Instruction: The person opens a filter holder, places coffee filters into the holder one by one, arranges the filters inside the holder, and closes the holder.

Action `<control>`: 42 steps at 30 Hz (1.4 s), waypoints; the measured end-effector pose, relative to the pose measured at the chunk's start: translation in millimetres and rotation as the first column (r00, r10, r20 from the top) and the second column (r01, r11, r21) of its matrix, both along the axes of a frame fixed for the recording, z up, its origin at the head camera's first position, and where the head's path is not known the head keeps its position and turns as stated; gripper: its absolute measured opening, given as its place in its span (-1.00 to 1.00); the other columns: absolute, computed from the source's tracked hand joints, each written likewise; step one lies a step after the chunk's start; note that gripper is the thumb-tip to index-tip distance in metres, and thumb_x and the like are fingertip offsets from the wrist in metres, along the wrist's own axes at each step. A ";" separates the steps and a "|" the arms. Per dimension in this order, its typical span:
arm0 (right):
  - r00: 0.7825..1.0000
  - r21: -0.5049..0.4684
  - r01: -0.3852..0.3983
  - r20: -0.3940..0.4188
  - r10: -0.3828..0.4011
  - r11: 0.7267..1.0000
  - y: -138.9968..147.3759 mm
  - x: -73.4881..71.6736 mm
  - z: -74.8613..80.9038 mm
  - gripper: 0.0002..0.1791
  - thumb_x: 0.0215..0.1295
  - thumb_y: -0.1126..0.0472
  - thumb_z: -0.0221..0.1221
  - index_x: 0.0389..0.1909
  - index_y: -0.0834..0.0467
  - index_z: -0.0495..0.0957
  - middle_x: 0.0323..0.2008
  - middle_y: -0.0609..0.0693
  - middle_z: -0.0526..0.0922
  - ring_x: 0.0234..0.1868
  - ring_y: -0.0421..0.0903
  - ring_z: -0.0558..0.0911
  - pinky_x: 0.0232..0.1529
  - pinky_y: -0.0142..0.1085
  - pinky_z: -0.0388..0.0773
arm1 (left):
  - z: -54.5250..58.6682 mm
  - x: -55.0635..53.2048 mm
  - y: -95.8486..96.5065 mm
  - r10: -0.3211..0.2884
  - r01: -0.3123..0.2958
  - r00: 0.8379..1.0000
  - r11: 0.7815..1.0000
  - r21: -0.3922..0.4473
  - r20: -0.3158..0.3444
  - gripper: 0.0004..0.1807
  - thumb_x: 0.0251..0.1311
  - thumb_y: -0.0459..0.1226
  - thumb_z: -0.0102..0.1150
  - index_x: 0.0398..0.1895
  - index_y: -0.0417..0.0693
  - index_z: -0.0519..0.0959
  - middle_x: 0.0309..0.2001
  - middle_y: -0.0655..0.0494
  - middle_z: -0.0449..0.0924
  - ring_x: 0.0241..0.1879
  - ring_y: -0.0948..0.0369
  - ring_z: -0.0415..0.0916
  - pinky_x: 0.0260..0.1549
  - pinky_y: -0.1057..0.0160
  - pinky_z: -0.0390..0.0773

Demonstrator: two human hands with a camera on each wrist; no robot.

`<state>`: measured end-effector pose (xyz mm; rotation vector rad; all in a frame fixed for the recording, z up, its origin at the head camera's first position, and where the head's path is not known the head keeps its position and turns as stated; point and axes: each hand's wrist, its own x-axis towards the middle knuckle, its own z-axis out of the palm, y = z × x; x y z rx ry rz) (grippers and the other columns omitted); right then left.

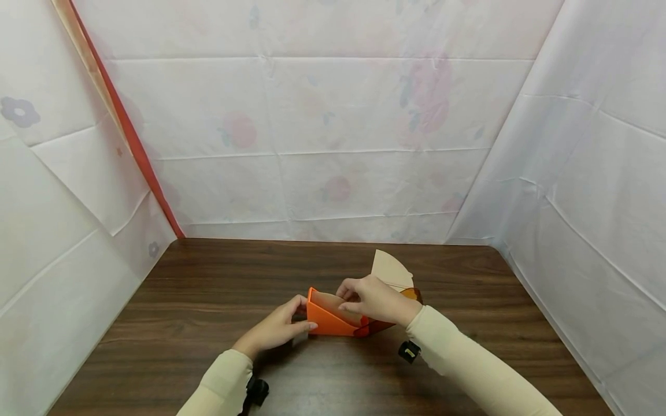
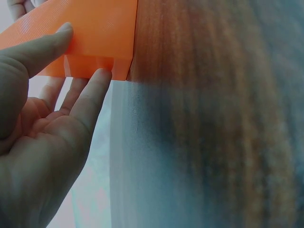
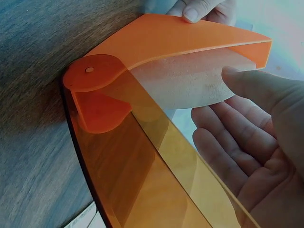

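Paper sheet [image 1: 333,301] sitting in orange holder [image 1: 329,322], right hand [image 1: 377,297] pinching its edge.
Left hand [image 1: 276,328] is steadying the holder on the desk [image 1: 218,277], thumb on a side wall, fingers gripping round the end. Amber lid [image 3: 109,156] is standing open to the right (fan-shaped paper [image 1: 390,268] is showing beyond the right hand). Step in hand looks like working the sheet at the holder's mouth; can't tell if it's going in or coming out. Next move is probably calling for a firm left grip and a light right pinch.
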<state>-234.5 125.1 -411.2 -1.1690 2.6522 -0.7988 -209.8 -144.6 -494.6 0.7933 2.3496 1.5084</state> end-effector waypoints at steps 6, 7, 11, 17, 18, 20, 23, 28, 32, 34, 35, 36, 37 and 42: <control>1.000 0.003 -0.012 -0.002 0.012 1.000 0.3 0.1 1.4 -0.79 0.31 0.18 0.35 -0.09 0.11 0.61 -0.26 -0.13 0.72 -0.31 -0.37 0.63 -0.24 -0.47 0.58 | -0.8 -0.8 -0.3 0.009 -0.009 1.000 1.000 -0.010 0.012 -0.66 0.37 -0.16 0.25 0.09 -0.03 0.42 0.05 0.14 0.58 0.12 0.11 0.51 0.09 0.11 0.49; 1.000 0.002 -0.012 0.001 0.012 1.000 0.4 0.2 1.5 -0.79 0.31 0.18 0.35 -0.09 0.11 0.61 -0.26 -0.13 0.72 -0.31 -0.37 0.63 -0.24 -0.47 0.58 | -0.7 -0.8 -0.3 0.009 -0.009 1.000 1.000 -0.010 0.012 -0.66 0.37 -0.16 0.26 0.10 -0.03 0.42 0.05 0.14 0.58 0.12 0.11 0.51 0.09 0.11 0.49; 1.000 0.005 -0.008 0.011 0.008 1.000 1.0 0.0 1.9 -0.78 0.32 0.17 0.35 -0.07 0.10 0.60 -0.24 -0.14 0.72 -0.28 -0.37 0.64 -0.22 -0.46 0.58 | -0.2 -0.6 0.2 0.000 0.000 1.000 1.000 -0.004 -0.004 -0.67 0.38 -0.17 0.24 0.09 -0.04 0.42 0.05 0.13 0.58 0.11 0.09 0.51 0.09 0.09 0.50; 1.000 0.020 0.007 0.009 -0.007 1.000 1.2 -0.4 2.1 -0.65 0.31 0.13 0.36 0.04 0.14 0.57 -0.16 -0.07 0.73 -0.18 -0.26 0.68 -0.11 -0.34 0.62 | 1.3 1.1 1.0 -0.012 0.012 0.999 1.000 0.012 -0.031 -0.67 0.39 -0.19 0.24 0.09 -0.08 0.42 0.05 0.08 0.58 0.10 0.07 0.52 0.08 0.05 0.51; 1.000 0.026 0.010 0.006 -0.010 1.000 1.3 -0.2 2.5 -0.62 0.30 0.12 0.36 0.07 0.15 0.56 -0.13 -0.06 0.73 -0.16 -0.24 0.68 -0.09 -0.32 0.62 | 1.5 1.3 1.1 -0.009 0.009 1.000 1.000 0.011 -0.024 -0.67 0.39 -0.19 0.24 0.09 -0.08 0.42 0.05 0.09 0.58 0.11 0.07 0.52 0.09 0.05 0.51; 1.000 0.038 0.014 -0.002 -0.014 0.999 1.5 0.0 3.0 -0.57 0.31 0.09 0.36 0.12 0.17 0.54 -0.09 -0.03 0.72 -0.11 -0.20 0.69 -0.06 -0.29 0.61 | 1.5 1.2 1.1 -0.008 0.008 1.000 1.000 0.011 -0.016 -0.67 0.39 -0.19 0.24 0.09 -0.08 0.42 0.05 0.09 0.58 0.11 0.07 0.52 0.09 0.04 0.50; 1.000 0.049 0.019 -0.006 -0.018 0.999 2.0 0.5 5.4 -0.51 0.31 0.07 0.36 0.16 0.20 0.52 -0.01 0.00 0.70 -0.04 -0.16 0.67 0.00 -0.27 0.59 | 2.0 1.4 1.0 -0.004 0.004 1.000 1.000 0.014 0.001 -0.67 0.38 -0.21 0.24 0.09 -0.09 0.42 0.05 0.09 0.58 0.12 0.07 0.51 0.09 0.03 0.49; 0.999 0.048 0.027 -0.019 -0.027 0.998 5.0 -0.6 12.2 -0.46 0.30 0.04 0.37 0.19 0.23 0.51 0.07 0.07 0.66 0.03 -0.08 0.66 0.05 -0.23 0.58 | 3.7 2.5 1.6 -0.003 0.003 1.000 1.000 0.025 0.008 -0.67 0.38 -0.24 0.24 0.11 -0.11 0.41 0.06 0.08 0.57 0.12 0.06 0.51 0.08 0.00 0.50; 0.999 0.043 0.040 -0.037 -0.039 0.998 9.1 -1.1 20.1 -0.46 0.31 0.04 0.36 0.20 0.23 0.51 0.08 0.06 0.65 0.04 -0.05 0.66 0.04 -0.20 0.58 | 3.9 2.6 1.4 0.000 0.000 1.000 1.000 0.028 0.012 -0.67 0.38 -0.25 0.24 0.11 -0.11 0.41 0.06 0.08 0.57 0.11 0.06 0.51 0.07 0.00 0.50; 0.998 0.035 0.046 -0.039 -0.045 0.998 11.1 -1.1 24.1 -0.46 0.32 0.03 0.35 0.20 0.23 0.50 0.08 0.07 0.65 0.04 -0.04 0.66 0.04 -0.17 0.58 | 3.9 2.6 0.9 0.000 -0.001 1.000 1.000 0.030 0.013 -0.67 0.38 -0.25 0.24 0.11 -0.12 0.41 0.06 0.08 0.58 0.11 0.06 0.51 0.07 0.00 0.50; 0.998 0.032 0.051 -0.038 -0.050 0.998 11.9 -0.9 26.3 -0.46 0.32 0.03 0.34 0.20 0.23 0.50 0.08 0.06 0.65 0.04 -0.05 0.66 0.04 -0.16 0.58 | 4.1 2.7 0.6 0.000 -0.001 1.000 1.000 0.031 0.015 -0.67 0.38 -0.25 0.24 0.11 -0.12 0.41 0.06 0.08 0.58 0.11 0.06 0.52 0.06 0.00 0.51; 0.998 0.025 0.052 -0.035 -0.051 0.998 12.9 -1.0 28.1 -0.45 0.32 0.03 0.34 0.20 0.24 0.50 0.08 0.07 0.65 0.04 -0.03 0.65 0.04 -0.13 0.58 | 4.4 3.1 0.5 0.000 -0.001 1.000 0.999 0.032 0.017 -0.67 0.38 -0.25 0.24 0.11 -0.12 0.41 0.05 0.07 0.58 0.11 0.06 0.52 0.06 0.01 0.51; 0.998 0.022 0.055 -0.030 -0.054 0.998 14.1 -0.8 30.0 -0.45 0.33 0.02 0.34 0.20 0.24 0.49 0.08 0.07 0.65 0.04 -0.02 0.65 0.04 -0.12 0.58 | 4.6 3.2 0.4 0.000 0.000 1.000 0.999 0.032 0.017 -0.67 0.39 -0.25 0.23 0.11 -0.12 0.41 0.05 0.07 0.58 0.11 0.05 0.51 0.06 0.01 0.51; 0.998 0.027 0.057 -0.030 -0.056 0.998 19.5 0.1 39.4 -0.44 0.34 0.00 0.32 0.22 0.23 0.48 0.10 0.07 0.64 0.07 -0.02 0.64 0.05 -0.13 0.57 | 5.9 4.3 0.6 -0.001 0.001 1.000 1.000 0.027 0.015 -0.66 0.38 -0.24 0.24 0.11 -0.12 0.41 0.05 0.06 0.58 0.11 0.05 0.51 0.05 0.02 0.51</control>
